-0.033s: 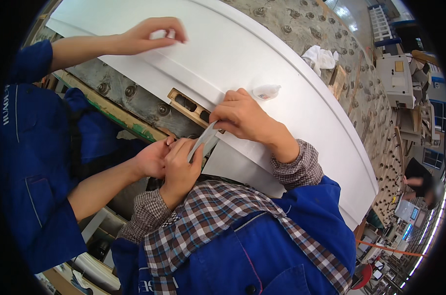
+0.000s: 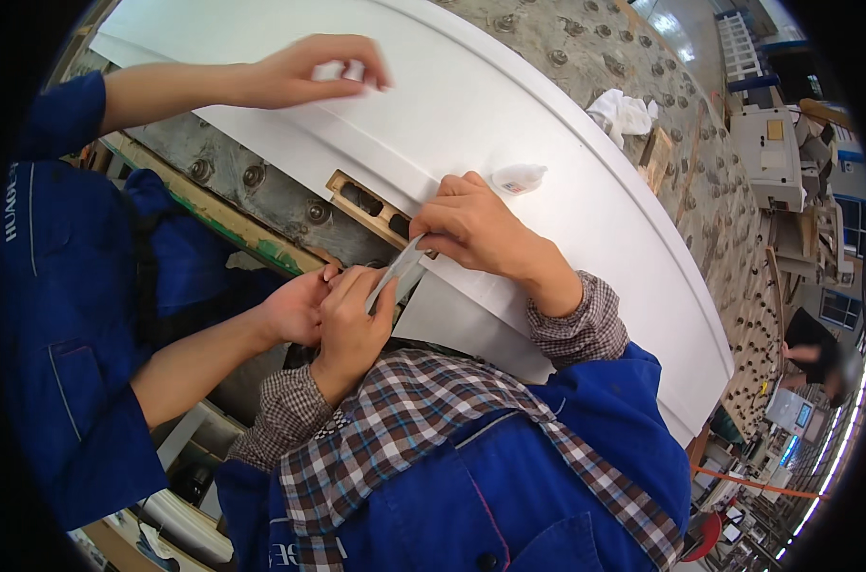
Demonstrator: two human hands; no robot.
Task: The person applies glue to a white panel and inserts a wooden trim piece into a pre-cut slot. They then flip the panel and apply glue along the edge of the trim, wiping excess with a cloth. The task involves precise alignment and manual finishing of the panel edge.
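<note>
Clock centred on the strip, 12 at top of view. Your thin grey strip (image 2: 395,274) is matte, narrow and slightly curved, running 7 to 1 o'clock just off the near edge of the white panel (image 2: 619,257). Your left hand (image 2: 349,319) grips its 7 o'clock end, thumb on top; your right hand (image 2: 479,224) pinches the 1 o'clock end, thumb to fingertips.

Vs earlier frame: co-worker's upper hand (image 2: 323,74), at 11 to 12 over the panel, is shifted toward 3. Whitish bit in it, too blurred to ID. Your right fingertips sit a hair further toward 3; your left grip and the co-worker's lower hand (image 2: 298,307) match.

Edges: panel's near edge runs 11 to 4. Slotted wooden block (image 2: 385,214) sits along it at 11, just beside your right fingertips. Grey flat piece (image 2: 476,329) at 4, below the edge. Panel's raised rim (image 2: 547,92) curves round the far side, 12 to 4.

Room: bare panel at 12 and at 3. White squeeze bottle (image 2: 517,178) at 2, just past your right knuckles. Tight at 8: co-worker's lower hand is up against your left; can't tell if touching.
</note>
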